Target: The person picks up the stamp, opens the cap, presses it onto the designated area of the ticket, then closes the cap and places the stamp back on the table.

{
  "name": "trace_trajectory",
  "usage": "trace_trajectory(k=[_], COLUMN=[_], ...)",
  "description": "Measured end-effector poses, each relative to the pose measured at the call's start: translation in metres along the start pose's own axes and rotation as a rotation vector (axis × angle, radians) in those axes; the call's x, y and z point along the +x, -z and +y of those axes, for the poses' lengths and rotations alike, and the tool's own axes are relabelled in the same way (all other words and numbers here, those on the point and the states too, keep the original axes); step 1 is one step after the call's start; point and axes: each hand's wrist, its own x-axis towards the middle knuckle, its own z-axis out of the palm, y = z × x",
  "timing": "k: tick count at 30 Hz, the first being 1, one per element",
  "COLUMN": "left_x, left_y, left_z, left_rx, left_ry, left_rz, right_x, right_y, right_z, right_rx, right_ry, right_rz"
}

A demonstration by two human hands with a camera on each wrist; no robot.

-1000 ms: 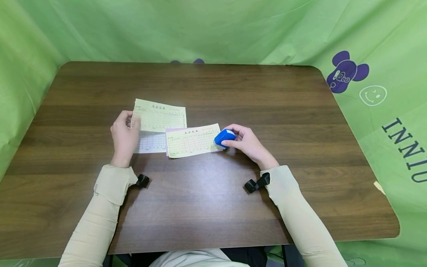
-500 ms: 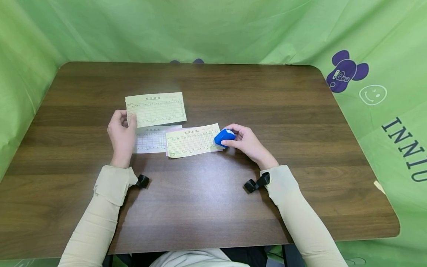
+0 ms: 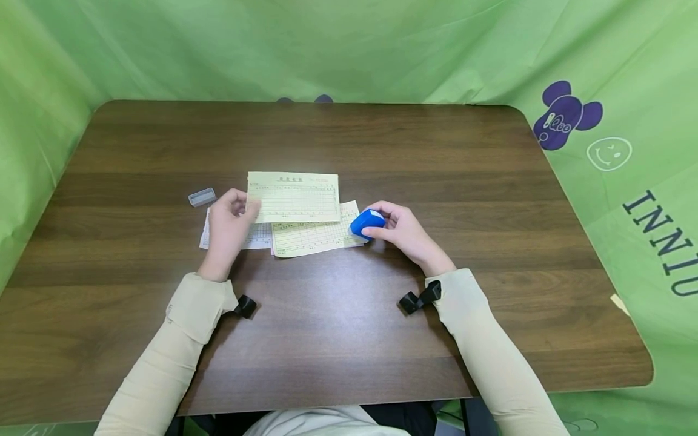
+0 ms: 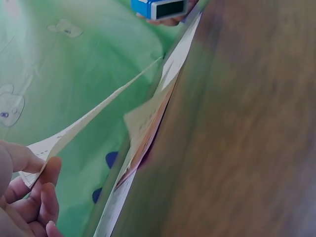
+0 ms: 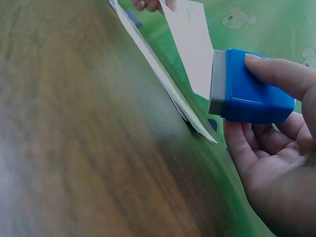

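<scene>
My left hand (image 3: pixel 230 227) pinches the left edge of a pale yellow printed form (image 3: pixel 294 197), raised above the other papers. Under it lies another yellow form (image 3: pixel 313 241), and a white gridded form (image 3: pixel 256 236) shows further left. A sliver of pinkish paper shows beneath the lower yellow form in the left wrist view. My right hand (image 3: pixel 406 233) grips a blue stamp (image 3: pixel 367 224) between thumb and fingers, at the right end of the lower form. The right wrist view shows the stamp's pale grey end (image 5: pixel 217 81) facing the papers.
A small clear plastic cap (image 3: pixel 202 197) lies behind the white form, left of my left hand. The brown wooden table (image 3: pixel 349 339) extends around the papers. Green cloth (image 3: pixel 382 48) hangs behind it and on both sides.
The held yellow form first swung up and left, then moved right and toward me over the lower yellow form. The clear cap has come into view. My right hand stays put with the stamp.
</scene>
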Motion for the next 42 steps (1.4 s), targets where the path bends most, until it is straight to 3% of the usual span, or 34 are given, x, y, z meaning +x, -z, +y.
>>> trace_trajectory(k=[13, 23, 28, 33, 38, 42], left_x=[-0.005, -0.007, -0.007, -0.006, -0.005, -0.005], left_y=[-0.013, -0.013, -0.013, -0.011, -0.009, -0.008], left_z=[0.000, 0.007, 0.008, 0.009, 0.012, 0.012], left_rx=[0.038, 0.228, 0.315, 0.400, 0.461, 0.482], left_ry=[-0.019, -0.043, -0.057, -0.029, -0.009, -0.044], left_rz=[-0.213, -0.359, -0.395, -0.431, -0.418, -0.396], right_x=[0.004, 0.006, 0.007, 0.008, 0.009, 0.009], right_y=[0.000, -0.001, -0.001, -0.001, -0.001, -0.001], right_z=[0.002, 0.001, 0.002, 0.002, 0.002, 0.003], right_rx=[0.019, 0.028, 0.026, 0.025, 0.035, 0.036], right_ry=[0.002, -0.015, -0.024, -0.031, -0.037, -0.034], right_rz=[0.006, 0.011, 0.012, 0.016, 0.018, 0.018])
